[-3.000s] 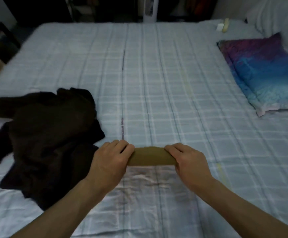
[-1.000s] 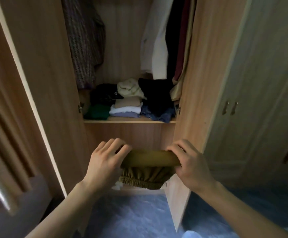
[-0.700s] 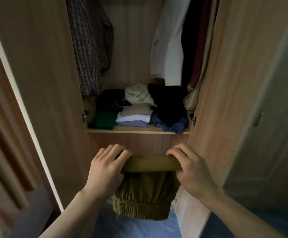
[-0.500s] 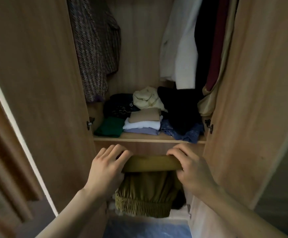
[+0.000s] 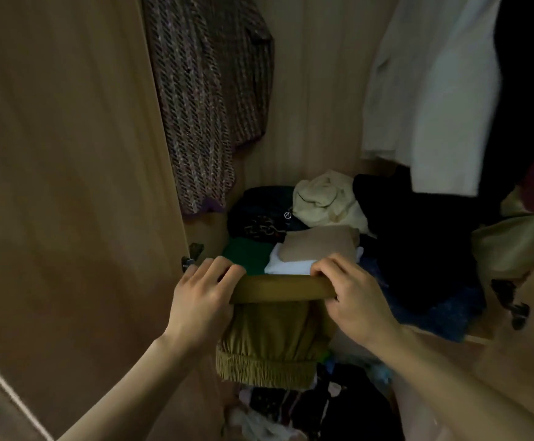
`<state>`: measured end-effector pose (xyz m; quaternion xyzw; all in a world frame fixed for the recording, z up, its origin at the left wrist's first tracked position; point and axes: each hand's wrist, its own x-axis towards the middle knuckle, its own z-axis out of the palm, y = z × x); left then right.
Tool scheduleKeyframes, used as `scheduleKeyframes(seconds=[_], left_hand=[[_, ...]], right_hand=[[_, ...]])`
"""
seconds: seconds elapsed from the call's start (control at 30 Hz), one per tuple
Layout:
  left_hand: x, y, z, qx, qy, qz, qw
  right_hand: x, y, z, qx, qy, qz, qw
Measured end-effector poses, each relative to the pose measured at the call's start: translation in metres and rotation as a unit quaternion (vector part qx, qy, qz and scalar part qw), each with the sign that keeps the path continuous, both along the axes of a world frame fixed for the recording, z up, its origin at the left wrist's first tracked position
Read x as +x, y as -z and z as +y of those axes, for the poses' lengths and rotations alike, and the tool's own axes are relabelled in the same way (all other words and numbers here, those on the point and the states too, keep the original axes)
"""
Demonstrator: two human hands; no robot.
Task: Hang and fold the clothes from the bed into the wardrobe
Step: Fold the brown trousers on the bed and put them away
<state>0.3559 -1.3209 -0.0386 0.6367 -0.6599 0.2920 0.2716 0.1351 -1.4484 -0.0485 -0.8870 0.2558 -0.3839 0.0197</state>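
Both hands hold the brown pants (image 5: 278, 289) up in the low middle of the frame, right in front of the open wardrobe (image 5: 316, 90). The top of the pants is a thick fold that runs from left to right, like a bar. The left hand (image 5: 202, 300) has its fingers curled over the left end. The right hand (image 5: 351, 297) has its fingers curled over the right end, with the thumb under it. The rest of the pants hangs straight down from the fold, and a bunched stretchy band is at the bottom.

Just behind the fold, in the middle of the frame, is the shelf (image 5: 478, 332), and it is full. A green cloth (image 5: 246, 253) lies at the left. Beside it a tan cloth (image 5: 319, 246) sits on a white cloth (image 5: 288, 267). A dark cloth (image 5: 259, 214) with a pattern and a crumpled cream cloth (image 5: 323, 198) lie farther back. A big black pile (image 5: 418, 233) fills the right side, on top of a blue cloth (image 5: 443, 316).

Above the shelf, a striped top (image 5: 205, 106) hangs at the upper left and a white shirt (image 5: 434, 106) hangs at the upper right, with dark clothes next to it. The open door (image 5: 68, 186) fills the left of the frame. At the bottom, under the pants, more clothes (image 5: 307, 409) lie in a messy heap.
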Motion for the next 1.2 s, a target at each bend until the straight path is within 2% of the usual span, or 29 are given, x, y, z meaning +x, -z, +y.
scheduleKeyframes(seconds=[0.2, 0.5, 0.73, 0.8, 0.93, 1.0, 1.13, 1.2], left_hand=[[0.064, 0.017, -0.069, 0.014, -0.025, -0.015, 1.0], [0.133, 0.027, -0.152, 0.057, -0.062, -0.009, 0.996], [0.162, 0.036, -0.192, -0.01, -0.068, -0.075, 0.995], [0.168, 0.041, -0.203, -0.006, -0.081, -0.09, 0.993], [0.182, 0.056, -0.237, 0.039, -0.089, -0.14, 0.985], [0.189, 0.065, -0.265, 0.085, -0.07, -0.177, 0.978], [0.206, 0.083, -0.326, 0.261, -0.13, -0.167, 0.942], [0.213, 0.094, -0.345, 0.308, -0.173, -0.14, 0.925]], right_hand=[[0.068, 0.016, -0.076, 0.042, -0.026, -0.007, 0.999], [0.138, 0.03, -0.157, 0.035, -0.038, 0.053, 0.997], [0.162, 0.039, -0.202, 0.064, -0.066, 0.028, 0.995], [0.169, 0.043, -0.218, 0.076, -0.073, 0.027, 0.994], [0.194, 0.057, -0.259, 0.135, -0.084, 0.064, 0.985], [0.211, 0.066, -0.286, 0.156, -0.056, 0.092, 0.982], [0.234, 0.08, -0.318, 0.098, 0.048, 0.15, 0.983], [0.239, 0.088, -0.314, 0.072, 0.039, 0.14, 0.987]])
